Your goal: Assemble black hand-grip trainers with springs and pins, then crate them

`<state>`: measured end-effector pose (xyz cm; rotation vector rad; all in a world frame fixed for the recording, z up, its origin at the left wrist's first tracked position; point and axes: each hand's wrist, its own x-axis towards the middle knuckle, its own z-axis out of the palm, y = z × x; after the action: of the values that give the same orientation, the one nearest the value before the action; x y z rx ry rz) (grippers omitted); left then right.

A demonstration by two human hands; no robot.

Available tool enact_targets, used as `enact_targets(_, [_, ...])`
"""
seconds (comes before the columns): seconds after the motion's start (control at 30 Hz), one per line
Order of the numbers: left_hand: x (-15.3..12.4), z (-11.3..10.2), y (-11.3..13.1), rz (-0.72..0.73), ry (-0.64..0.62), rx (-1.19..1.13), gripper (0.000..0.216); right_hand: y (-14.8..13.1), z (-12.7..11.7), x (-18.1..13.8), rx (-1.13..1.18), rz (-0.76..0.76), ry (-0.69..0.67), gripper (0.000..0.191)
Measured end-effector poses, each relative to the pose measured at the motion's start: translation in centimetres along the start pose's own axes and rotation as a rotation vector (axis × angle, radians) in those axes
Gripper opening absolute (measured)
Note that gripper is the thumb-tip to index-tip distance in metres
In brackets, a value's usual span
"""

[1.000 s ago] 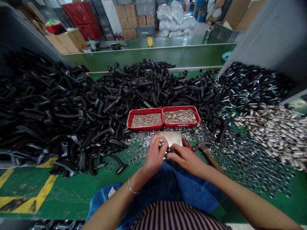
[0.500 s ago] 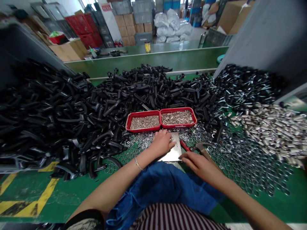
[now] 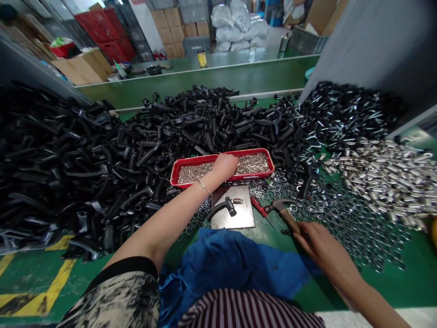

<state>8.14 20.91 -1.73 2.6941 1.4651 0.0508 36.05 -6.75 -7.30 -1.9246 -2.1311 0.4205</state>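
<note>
A shallow red tray (image 3: pixel 191 161) heaped with small silvery metal parts (image 3: pixel 256 163) sits on the green tabletop (image 3: pixel 112 255); nearer, a wooden-handled hammer (image 3: pixel 288 218) lies flat, head toward the tray.

The left arm is stretched far forward, bare from the elbow down. The left hand (image 3: pixel 225 165) is out at the end, back up, with fingers bent down so the tips are hidden. The right arm comes in low from the right side. The right hand (image 3: pixel 321 248) is nearer the body, palm down, fingers reaching forward and left.
</note>
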Motion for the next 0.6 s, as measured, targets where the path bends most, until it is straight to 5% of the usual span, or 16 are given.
enact_targets(0.27, [-3.8,-0.9,-0.1,0.004,0.366,-0.480,0.015,-0.8,-2.9,3.6,0.220,0.203,-0.203,0.041])
enact_targets(0.4, [-9.7,-0.6,0.0,-0.049,0.291,-0.714,0.017,-2.2,-4.1,3.6,0.422,0.210,-0.133,0.039])
enact_targets(0.53, [-13.8,1.4,0.2,-0.258,0.171,-0.869,0.013,-5.4,-3.6,3.8,0.842,0.313,-0.378,0.048])
enact_targets(0.6, [-14.2,2.5,0.4,-0.292,0.162,-0.805,0.016,-7.2,-3.3,4.5,0.893,0.316,-0.385,0.051])
